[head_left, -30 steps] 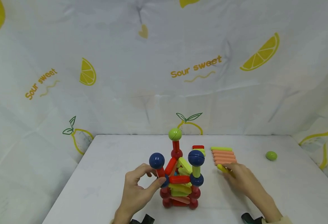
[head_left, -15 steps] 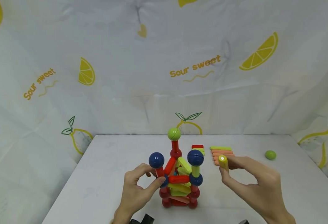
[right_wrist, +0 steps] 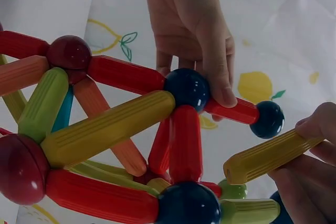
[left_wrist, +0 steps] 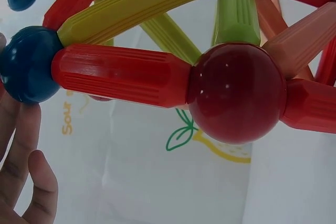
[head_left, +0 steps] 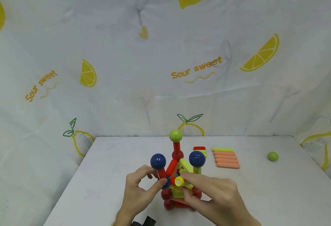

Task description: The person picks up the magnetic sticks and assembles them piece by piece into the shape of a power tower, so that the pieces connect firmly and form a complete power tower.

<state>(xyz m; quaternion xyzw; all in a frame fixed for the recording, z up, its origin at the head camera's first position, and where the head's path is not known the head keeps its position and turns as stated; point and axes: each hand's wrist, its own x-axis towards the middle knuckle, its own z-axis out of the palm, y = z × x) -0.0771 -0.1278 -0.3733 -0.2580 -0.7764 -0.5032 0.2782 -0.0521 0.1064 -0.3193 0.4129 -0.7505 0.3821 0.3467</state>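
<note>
A tower of magnetic rods and balls (head_left: 172, 167) stands on the table in the head view. My left hand (head_left: 139, 190) holds its near left corner, with thumb and fingers at a blue ball (right_wrist: 187, 89) and the red rod (right_wrist: 236, 110) beside it. Between thumb and fingers, my right hand (head_left: 220, 196) pinches a yellow magnetic rod (right_wrist: 262, 157). In the right wrist view this rod is apart from the tower, its free end toward the corner balls. From the head view it points at me in front of the tower's upper part, and my right hand hides the lower right corner.
Right of the tower lie several orange rods (head_left: 226, 159) in a row with a lime rod (head_left: 223, 149) behind them. Short red (head_left: 199, 148) and lime pieces lie nearer the tower. A green ball (head_left: 273, 156) rests farther right. A lemon-print cloth (head_left: 137, 110) hangs behind the table.
My right hand has lifted the yellow rod from beside the orange rods and carried it left to the front of the tower. My left hand has kept its hold on the corner.
</note>
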